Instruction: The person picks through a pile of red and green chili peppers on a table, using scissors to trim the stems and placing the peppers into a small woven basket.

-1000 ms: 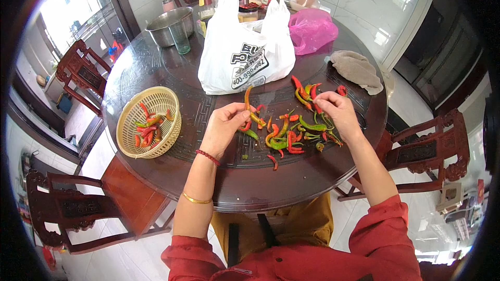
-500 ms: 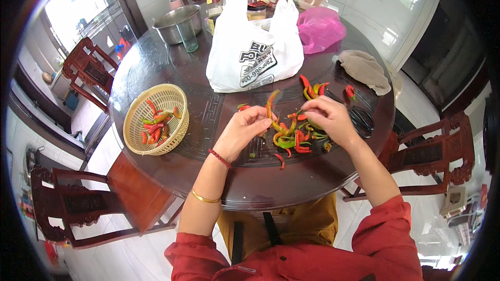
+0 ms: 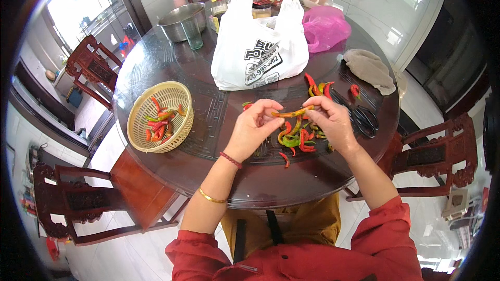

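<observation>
Currently, item in hand: one long chili pepper (image 3: 292, 112), orange-yellow going green, slender and slightly curved, skin glossy; held level above the table (image 3: 271, 177), long axis running left to right between the two grips

Left hand (image 3: 253, 127): grip narrow, fingertips pinched on the pepper's left end; red bead bracelet and a gold bangle on that forearm

Right hand (image 3: 333, 122): grip likewise closed on the pepper's right end, fingers curled over it; both hands equally near, each at one end, neither leading

Directly beneath the grips: loose pile of peppers (image 3: 296, 138), red, green and orange, waxy, bent and hooked, lying in no order on the dark glass-topped round table

Just right of the right grip: black scissors (image 3: 364, 118), flat on the table, blades apparently closed

Well left of the left grip: round woven basket (image 3: 156, 125), pale yellow plastic lattice, holding a few red and green peppers

Beyond the grips: white plastic carrier bag (image 3: 255, 47), crinkled, standing upright with handles up; further right a pink plastic bag (image 3: 325, 26) and a crumpled beige cloth (image 3: 370, 67)

Farthest, left of the white bag: steel bowl (image 3: 179, 21) with a clear drinking glass (image 3: 194, 32) in front of it
</observation>
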Demonstrator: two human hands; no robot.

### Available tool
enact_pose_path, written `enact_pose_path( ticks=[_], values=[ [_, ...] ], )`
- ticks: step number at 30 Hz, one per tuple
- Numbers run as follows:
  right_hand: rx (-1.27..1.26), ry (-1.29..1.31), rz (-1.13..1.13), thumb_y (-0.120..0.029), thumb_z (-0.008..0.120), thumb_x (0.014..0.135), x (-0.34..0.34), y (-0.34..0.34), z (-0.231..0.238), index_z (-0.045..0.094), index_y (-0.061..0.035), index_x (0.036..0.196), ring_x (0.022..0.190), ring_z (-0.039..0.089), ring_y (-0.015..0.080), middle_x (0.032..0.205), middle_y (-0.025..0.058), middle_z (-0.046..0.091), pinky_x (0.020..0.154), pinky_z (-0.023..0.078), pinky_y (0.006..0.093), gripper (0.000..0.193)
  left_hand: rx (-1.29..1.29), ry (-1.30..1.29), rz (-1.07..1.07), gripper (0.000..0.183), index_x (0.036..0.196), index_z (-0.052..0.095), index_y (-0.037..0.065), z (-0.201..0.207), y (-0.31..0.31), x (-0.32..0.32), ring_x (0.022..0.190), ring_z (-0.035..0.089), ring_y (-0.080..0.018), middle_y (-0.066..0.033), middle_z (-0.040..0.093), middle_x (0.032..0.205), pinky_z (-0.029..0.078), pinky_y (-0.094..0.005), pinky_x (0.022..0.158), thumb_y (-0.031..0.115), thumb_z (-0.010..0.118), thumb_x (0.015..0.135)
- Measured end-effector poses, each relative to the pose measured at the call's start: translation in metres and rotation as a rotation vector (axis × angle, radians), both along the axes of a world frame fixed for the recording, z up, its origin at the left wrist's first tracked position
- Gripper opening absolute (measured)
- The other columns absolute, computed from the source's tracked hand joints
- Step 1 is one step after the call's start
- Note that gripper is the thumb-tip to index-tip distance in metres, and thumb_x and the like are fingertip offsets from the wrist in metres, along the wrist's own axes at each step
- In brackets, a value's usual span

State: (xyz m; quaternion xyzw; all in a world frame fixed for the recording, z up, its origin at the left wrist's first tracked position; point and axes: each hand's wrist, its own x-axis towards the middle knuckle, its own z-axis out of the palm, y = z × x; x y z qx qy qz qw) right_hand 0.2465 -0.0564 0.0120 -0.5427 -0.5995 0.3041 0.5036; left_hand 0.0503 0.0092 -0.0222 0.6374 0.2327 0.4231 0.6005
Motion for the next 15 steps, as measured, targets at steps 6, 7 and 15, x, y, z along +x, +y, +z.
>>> enact_pose_path(
  ticks=[6, 7, 15],
  values=[
    [0.206, -0.440, -0.099, -0.002, 0.062, 0.080, 0.015, -0.001, 0.009, 0.059, -0.0009, 0.096, 0.068, 0.057, 0.0129, 0.079, 0.0060, 0.059, 0.062, 0.046, 0.0253, 0.016, 0.058, 0.131, 0.089, 0.017, 0.101, 0.062, 0.001, 0.007, -0.002, -0.007, 0.071, 0.055, -0.0051, -0.0003, 0.061, 0.078, 0.046, -0.0210, 0.066, 0.010, 0.060, 0.087],
    [0.304, -0.504, -0.072, -0.001, 0.063, 0.079, 0.015, 0.000, 0.007, 0.059, -0.0013, 0.095, 0.069, 0.057, 0.0174, 0.079, 0.0074, 0.058, 0.063, 0.046, 0.0280, 0.017, 0.038, 0.198, 0.116, 0.018, 0.100, 0.063, 0.000, 0.007, -0.004, -0.005, 0.068, 0.054, -0.0053, -0.0004, 0.061, 0.075, 0.046, -0.0214, 0.065, 0.013, 0.059, 0.088],
    [0.428, -0.535, 0.074, 0.002, 0.064, 0.076, 0.004, 0.004, 0.007, 0.060, -0.0037, 0.102, 0.075, 0.058, 0.0206, 0.087, 0.0088, 0.060, 0.067, 0.048, 0.0292, 0.027, -0.221, 0.242, -0.158, 0.025, 0.097, 0.065, -0.004, 0.000, -0.001, -0.006, 0.062, 0.048, -0.0049, 0.0008, 0.060, 0.076, 0.043, -0.0200, 0.058, 0.020, 0.059, 0.089]
  ],
)
